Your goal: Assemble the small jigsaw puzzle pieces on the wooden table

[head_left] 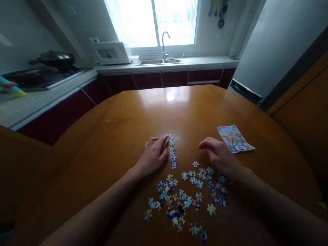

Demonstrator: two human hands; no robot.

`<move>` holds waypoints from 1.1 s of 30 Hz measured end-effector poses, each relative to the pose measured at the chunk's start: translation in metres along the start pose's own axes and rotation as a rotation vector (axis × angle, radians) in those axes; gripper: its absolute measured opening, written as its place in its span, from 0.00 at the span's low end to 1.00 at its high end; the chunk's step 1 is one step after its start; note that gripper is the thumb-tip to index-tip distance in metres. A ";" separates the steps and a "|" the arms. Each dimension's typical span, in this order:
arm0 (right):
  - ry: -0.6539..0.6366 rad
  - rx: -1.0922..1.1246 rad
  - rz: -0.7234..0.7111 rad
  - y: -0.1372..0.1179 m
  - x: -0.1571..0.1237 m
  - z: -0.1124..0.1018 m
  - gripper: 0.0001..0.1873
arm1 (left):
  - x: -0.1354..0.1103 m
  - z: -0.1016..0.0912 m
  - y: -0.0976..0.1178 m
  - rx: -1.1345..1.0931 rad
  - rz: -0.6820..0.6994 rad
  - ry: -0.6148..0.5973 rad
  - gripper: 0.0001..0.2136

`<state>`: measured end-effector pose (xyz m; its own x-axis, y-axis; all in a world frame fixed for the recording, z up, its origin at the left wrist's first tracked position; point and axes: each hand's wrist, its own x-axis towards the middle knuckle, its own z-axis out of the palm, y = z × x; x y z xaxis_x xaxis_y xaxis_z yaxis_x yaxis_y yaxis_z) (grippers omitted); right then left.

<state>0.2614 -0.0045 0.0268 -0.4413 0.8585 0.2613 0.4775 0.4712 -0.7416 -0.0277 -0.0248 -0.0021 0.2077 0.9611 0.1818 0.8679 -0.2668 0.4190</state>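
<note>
A narrow strip of joined puzzle pieces [172,152] lies upright in the middle of the round wooden table [179,109]. My left hand [153,155] rests flat beside it, fingers stretched out and touching the strip's left edge. My right hand [219,155] rests on the table to the right, fingers curled loosely downward, holding nothing I can see. Several loose puzzle pieces [184,194] are scattered in front of both hands, some under my right wrist.
A printed picture sheet [234,138] lies at the table's right. Beyond the table are a counter with a sink and tap [164,54], a microwave [111,53], a wok on the stove [55,59] and a grey fridge [276,44].
</note>
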 end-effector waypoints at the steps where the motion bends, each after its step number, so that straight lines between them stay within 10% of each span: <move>1: -0.006 -0.002 0.001 0.001 0.000 0.000 0.15 | 0.000 0.000 0.000 -0.005 -0.002 -0.008 0.25; 33: -0.035 0.005 0.016 0.003 -0.001 0.005 0.13 | -0.001 0.001 -0.004 -0.022 0.007 0.009 0.30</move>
<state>0.2592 -0.0049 0.0211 -0.4599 0.8583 0.2277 0.4808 0.4562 -0.7488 -0.0307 -0.0250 -0.0045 0.2101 0.9585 0.1926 0.8563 -0.2754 0.4368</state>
